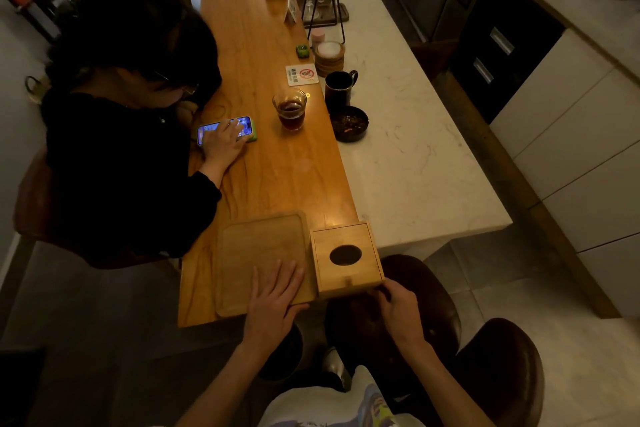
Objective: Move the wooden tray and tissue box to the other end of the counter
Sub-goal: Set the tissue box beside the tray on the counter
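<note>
Both our hands are at the near end of the wooden surface [277,166]: our left hand [273,302] lies open and flat on the tray [259,246], while our right hand [398,312] curls its fingers against the tissue box's [346,256] near side. Box and tray sit touching, side by side.

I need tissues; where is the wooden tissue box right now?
In the head view, the tissue box sits at the counter's near end, right of the wooden tray, with the right hand touching its near corner.
</note>
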